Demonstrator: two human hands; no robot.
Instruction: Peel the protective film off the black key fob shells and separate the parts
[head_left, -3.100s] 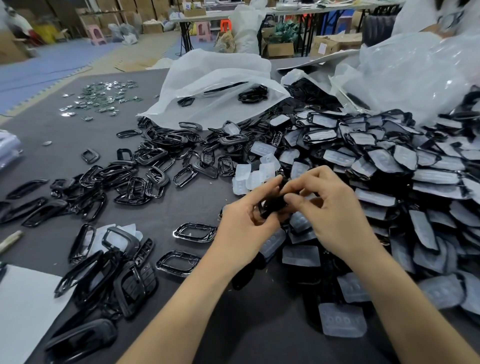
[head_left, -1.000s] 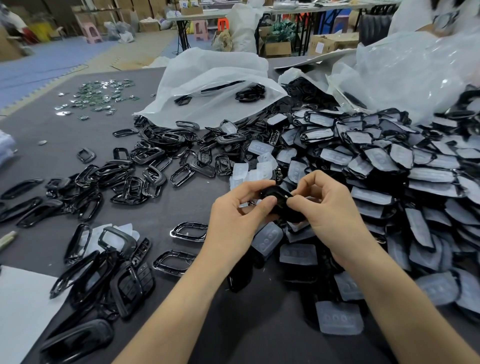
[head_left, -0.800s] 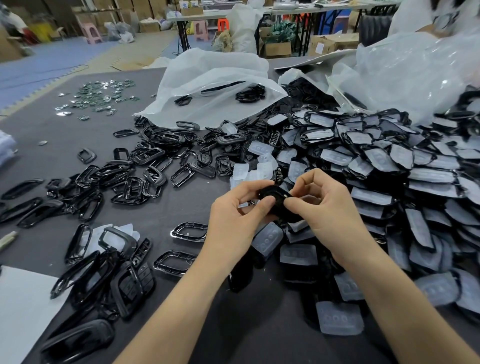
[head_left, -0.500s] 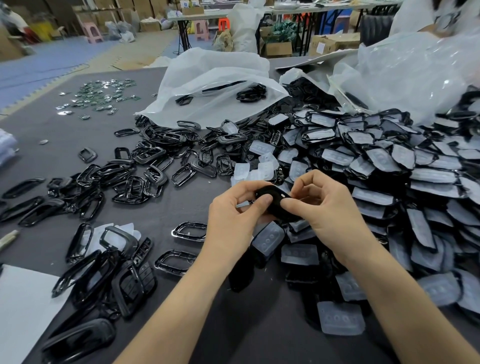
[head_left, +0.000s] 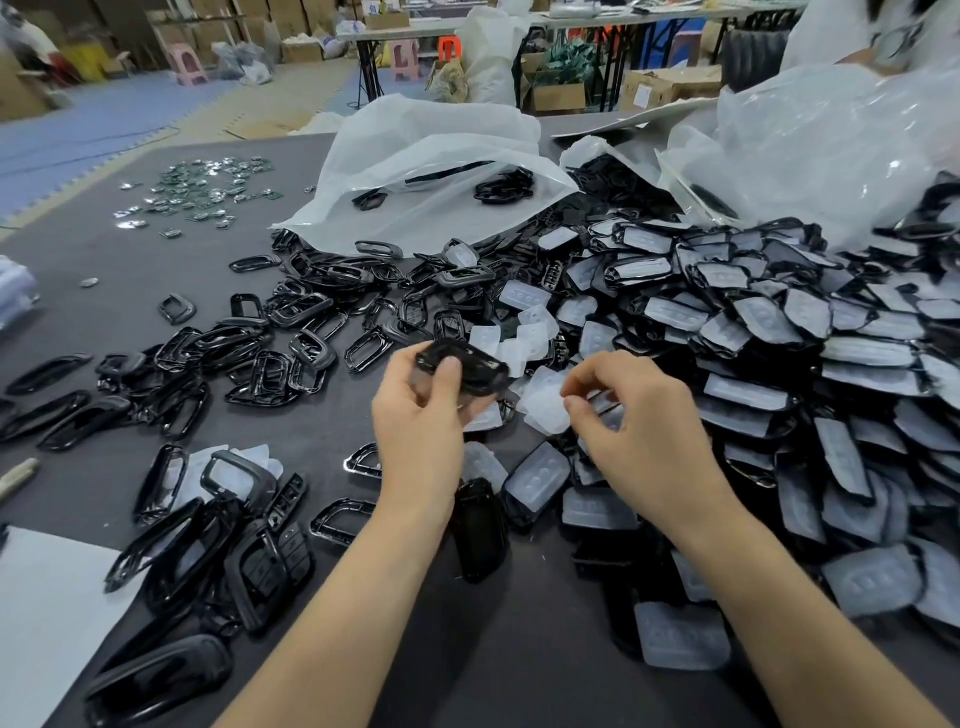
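Our hands, joined moments ago, are pulling apart: our left hand is gripping the black shell above the table while our right hand is pinching the clear film, now coming free.

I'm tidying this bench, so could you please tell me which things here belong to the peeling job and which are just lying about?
In the job: left hand holding a black shell; right hand pinching a clear film; heap of film-covered shells; loose black frames.
Lying about: green circuit boards; white plastic bags; white sheet; cardboard boxes.
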